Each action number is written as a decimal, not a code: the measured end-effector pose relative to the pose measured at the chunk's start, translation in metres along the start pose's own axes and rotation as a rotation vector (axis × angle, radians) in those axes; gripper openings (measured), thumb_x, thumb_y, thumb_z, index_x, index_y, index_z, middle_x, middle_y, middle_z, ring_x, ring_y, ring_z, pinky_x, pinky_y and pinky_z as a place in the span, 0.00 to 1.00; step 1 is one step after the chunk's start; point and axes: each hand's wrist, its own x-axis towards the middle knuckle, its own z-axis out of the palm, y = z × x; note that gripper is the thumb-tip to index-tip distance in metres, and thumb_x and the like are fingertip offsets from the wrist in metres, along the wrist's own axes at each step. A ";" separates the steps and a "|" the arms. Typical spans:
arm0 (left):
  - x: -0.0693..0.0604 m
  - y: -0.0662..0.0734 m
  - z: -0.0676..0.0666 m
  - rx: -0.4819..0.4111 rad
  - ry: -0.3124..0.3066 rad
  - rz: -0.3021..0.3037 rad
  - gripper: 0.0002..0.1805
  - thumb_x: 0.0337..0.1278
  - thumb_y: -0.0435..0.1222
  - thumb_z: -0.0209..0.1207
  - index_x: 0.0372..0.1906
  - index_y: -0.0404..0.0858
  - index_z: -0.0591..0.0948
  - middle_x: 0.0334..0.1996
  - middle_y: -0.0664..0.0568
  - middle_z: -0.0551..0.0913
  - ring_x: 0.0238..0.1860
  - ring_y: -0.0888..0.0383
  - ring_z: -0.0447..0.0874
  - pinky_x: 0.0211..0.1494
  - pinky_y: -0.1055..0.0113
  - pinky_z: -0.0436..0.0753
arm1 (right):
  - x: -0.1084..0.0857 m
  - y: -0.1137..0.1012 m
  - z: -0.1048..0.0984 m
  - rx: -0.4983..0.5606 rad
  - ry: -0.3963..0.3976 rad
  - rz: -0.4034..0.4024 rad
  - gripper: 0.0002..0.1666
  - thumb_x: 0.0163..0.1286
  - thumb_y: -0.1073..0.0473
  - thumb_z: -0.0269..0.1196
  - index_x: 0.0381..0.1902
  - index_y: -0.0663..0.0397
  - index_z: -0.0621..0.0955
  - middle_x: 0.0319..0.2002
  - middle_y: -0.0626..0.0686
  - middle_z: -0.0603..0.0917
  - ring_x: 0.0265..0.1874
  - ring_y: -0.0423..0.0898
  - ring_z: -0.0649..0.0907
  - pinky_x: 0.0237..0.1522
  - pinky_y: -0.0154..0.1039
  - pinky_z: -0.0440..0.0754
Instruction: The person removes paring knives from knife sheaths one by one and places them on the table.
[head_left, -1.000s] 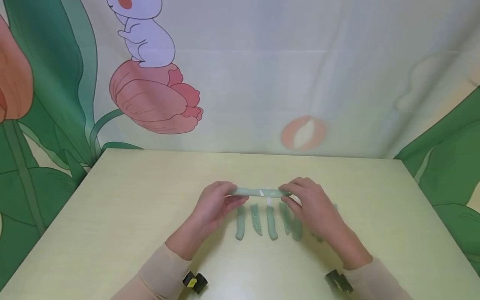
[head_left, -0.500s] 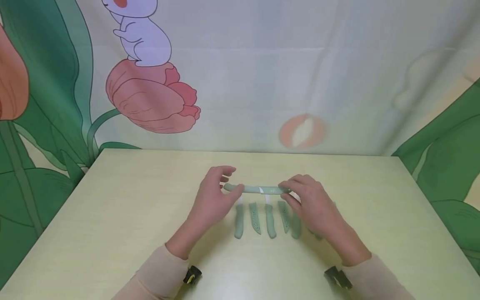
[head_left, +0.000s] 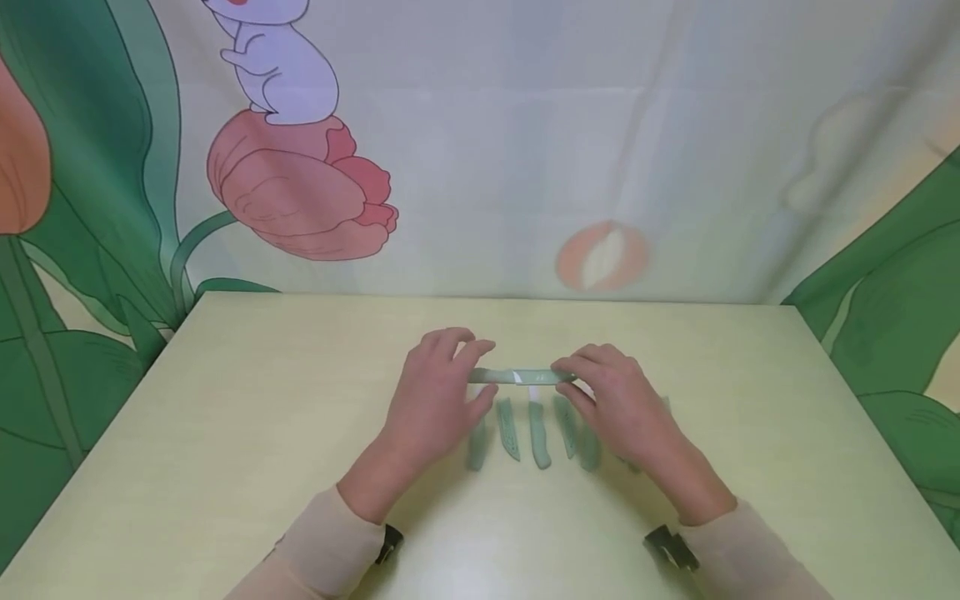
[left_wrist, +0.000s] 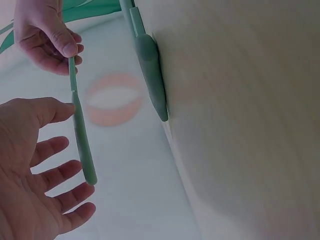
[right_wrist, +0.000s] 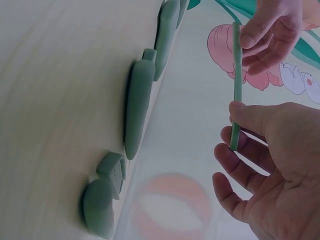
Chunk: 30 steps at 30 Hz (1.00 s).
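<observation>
A pale green sheathed knife (head_left: 491, 377) is held level above the table, handle to the left and sheath to the right, with a sliver of white blade at the join. My right hand (head_left: 618, 400) pinches the sheath end between thumb and fingers. Around the handle is my left hand (head_left: 431, 400), fingers spread; in the left wrist view its thumb (left_wrist: 57, 111) meets or nearly meets the handle. Below, more green knives (head_left: 541, 435) with white blades and perforated sheaths (head_left: 508, 429) lie in a row, some partly hidden by my hands.
The pale wooden table (head_left: 285, 400) runs back to a printed curtain (head_left: 480, 167) with a rabbit and tulips. Dark devices (head_left: 671, 547) sit at both sleeve cuffs. In the right wrist view a knife handle (right_wrist: 98, 207) and a sheath (right_wrist: 114, 172) lie close together.
My left fingers have let go their pinch on the handle and spread out around it, the hand turning and shifting slightly up. My right hand keeps its pinch on the sheath.
</observation>
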 end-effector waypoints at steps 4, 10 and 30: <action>-0.001 0.003 0.000 0.082 -0.009 0.067 0.25 0.59 0.41 0.76 0.60 0.43 0.85 0.57 0.47 0.81 0.60 0.42 0.78 0.61 0.46 0.79 | 0.000 -0.001 0.001 -0.002 0.001 -0.011 0.16 0.64 0.66 0.78 0.49 0.55 0.89 0.44 0.50 0.89 0.43 0.53 0.84 0.48 0.52 0.83; -0.002 0.007 0.001 0.141 -0.025 0.112 0.21 0.60 0.39 0.76 0.58 0.44 0.87 0.53 0.49 0.83 0.56 0.45 0.79 0.58 0.50 0.81 | -0.001 -0.002 0.002 -0.011 0.004 -0.023 0.15 0.65 0.65 0.77 0.49 0.55 0.90 0.44 0.50 0.89 0.44 0.52 0.84 0.48 0.54 0.83; -0.004 0.011 0.001 0.184 -0.037 0.118 0.12 0.60 0.34 0.76 0.48 0.44 0.90 0.39 0.54 0.83 0.37 0.53 0.73 0.38 0.64 0.76 | -0.002 -0.006 0.002 -0.016 -0.018 -0.006 0.14 0.66 0.64 0.77 0.49 0.55 0.89 0.45 0.51 0.89 0.45 0.53 0.85 0.48 0.57 0.83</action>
